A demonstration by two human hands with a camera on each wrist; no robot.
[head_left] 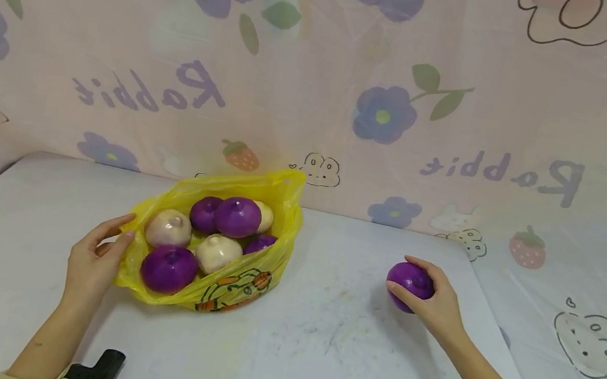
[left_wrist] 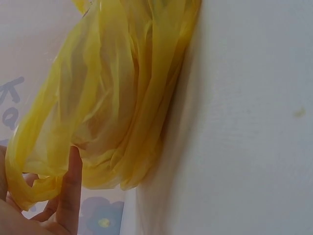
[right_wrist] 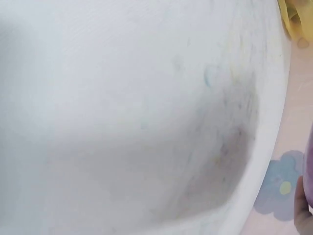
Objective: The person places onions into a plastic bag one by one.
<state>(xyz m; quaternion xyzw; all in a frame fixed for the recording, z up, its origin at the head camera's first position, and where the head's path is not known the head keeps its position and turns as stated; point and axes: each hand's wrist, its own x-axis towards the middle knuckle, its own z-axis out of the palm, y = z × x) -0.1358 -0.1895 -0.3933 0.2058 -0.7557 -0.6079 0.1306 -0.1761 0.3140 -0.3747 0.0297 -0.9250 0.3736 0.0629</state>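
A yellow plastic bag stands wide open on the table, with purple onions and pale onions inside. Among them are a purple onion at the front left and a pale onion beside it. My left hand pinches the bag's left rim between thumb and fingers; in the left wrist view, yellow folds rise past those fingertips. Well to the right of the bag, my right hand grips a single purple onion. Only a sliver of this onion appears in the right wrist view.
The white table carries grey smudges between the bag and my right hand. Behind it hangs a pale cloth printed with flowers and rabbits, which also falls along the right edge. Each wrist has a black mount.
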